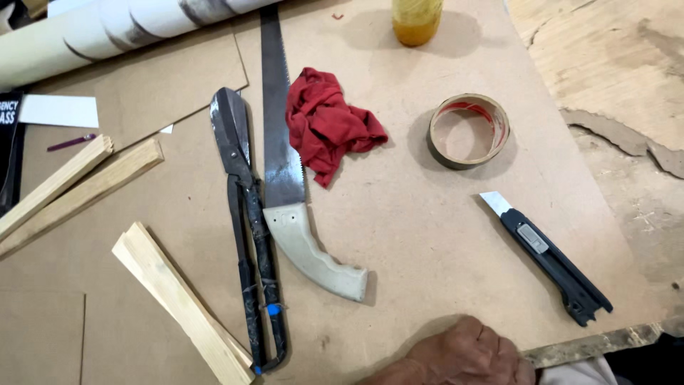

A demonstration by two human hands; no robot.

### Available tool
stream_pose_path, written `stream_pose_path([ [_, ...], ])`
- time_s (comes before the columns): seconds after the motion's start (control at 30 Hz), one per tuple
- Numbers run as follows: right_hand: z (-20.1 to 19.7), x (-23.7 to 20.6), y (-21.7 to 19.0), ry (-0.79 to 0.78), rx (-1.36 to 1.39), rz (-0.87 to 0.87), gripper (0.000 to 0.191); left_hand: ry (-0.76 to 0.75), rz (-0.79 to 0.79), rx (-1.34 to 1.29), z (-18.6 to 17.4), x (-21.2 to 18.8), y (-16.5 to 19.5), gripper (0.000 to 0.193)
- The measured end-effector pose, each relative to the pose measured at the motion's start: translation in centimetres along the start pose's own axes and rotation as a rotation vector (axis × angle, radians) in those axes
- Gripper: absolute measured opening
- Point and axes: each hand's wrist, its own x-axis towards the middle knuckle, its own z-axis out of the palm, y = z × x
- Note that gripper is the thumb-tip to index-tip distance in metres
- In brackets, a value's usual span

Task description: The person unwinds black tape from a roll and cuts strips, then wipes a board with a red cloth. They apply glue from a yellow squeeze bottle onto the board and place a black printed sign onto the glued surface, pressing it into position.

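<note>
Only one of my hands shows, at the bottom edge; from the way the wrist comes in from the lower left I take it for my left hand (pixel 467 354). Its fingers are curled shut and it rests on the front edge of the brown board (pixel 427 235), with nothing visible in it. Nearest to it lies a hand saw (pixel 283 160) with a pale handle (pixel 313 249), just up and to the left. Beside the saw lie black tin snips (pixel 246 214). A black utility knife (pixel 548 257) with its blade out lies to the right. My right hand is out of view.
A crumpled red rag (pixel 328 125) and a roll of brown tape (pixel 468 130) lie further back, with a yellow bottle (pixel 416 20) at the far edge. Wooden strips (pixel 178 303) (pixel 71 189) lie at the left. A rolled white sheet (pixel 107 32) lies at top left.
</note>
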Motion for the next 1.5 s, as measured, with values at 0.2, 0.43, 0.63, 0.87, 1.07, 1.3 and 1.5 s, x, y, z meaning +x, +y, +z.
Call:
stream_pose_path([
  [0.2,-0.9,0.3,3.5,0.109,0.055,-0.045,0.047,-0.434,0.592,1.684,-5.4,1.6,1.2,0.016],
  [0.43,-6.7,-10.6,11.8,0.32,0.264,-0.013,0.048,0.113,0.056,0.116,-3.3,2.3,-0.1,0.006],
  [0.63,-13.5,-30.9,10.6,0.291,0.584,0.264,0.049,-0.05,-0.064,-0.017,-5.7,2.7,2.1,0.006],
  [0.87,-17.7,-49.9,4.8,0.476,0.776,0.094,0.066,0.068,-0.002,-0.286,-13.3,-12.7,11.2,0.02],
  [1.07,-16.7,-59.6,-3.8,0.566,0.537,-0.301,0.061,-0.097,-0.66,-1.232,-19.1,-30.0,13.8,0.048],
  [1.3,-14.7,-63.3,-11.5,0.583,0.2,-0.81,0.061,0.073,-0.787,-1.487,-23.6,-39.9,11.0,0.054],
  [1.5,-16.5,-63.0,-14.5,0.444,0.428,-0.686,0.089,0.27,-0.711,-1.298,-25.6,-43.7,9.2,0.063],
])
